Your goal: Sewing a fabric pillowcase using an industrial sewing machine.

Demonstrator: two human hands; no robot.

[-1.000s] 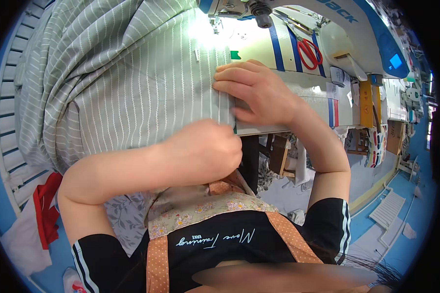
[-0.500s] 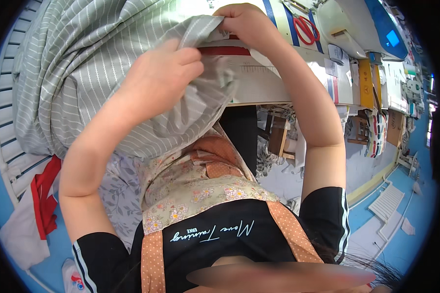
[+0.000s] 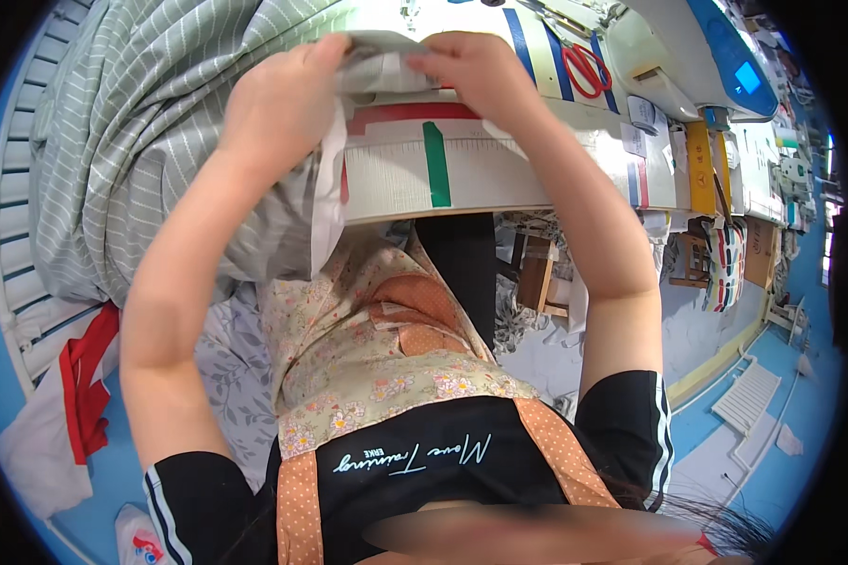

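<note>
our grey striped cloth fills the upper left of the frame in heaped folds, its lower end hanging in front of our floral apron. our left hand, left of top centre, and our right hand, just right of top centre, are apart, each seemingly pinched on the same short cloth edge between them; blur hides the exact grip.

we judge the step in hand to be straightening that edge. to do it well, we want gentle, even tension sideways, so the stretch lies flat and the weave isn't dragged askew. the stripes can tell us whether it runs true. the heap probably pulls on our left side, so a little slack drawn from it would help. we can smooth the edge down on the worktable, near the green strip, well apart from the red-handled scissors at upper right.
</note>
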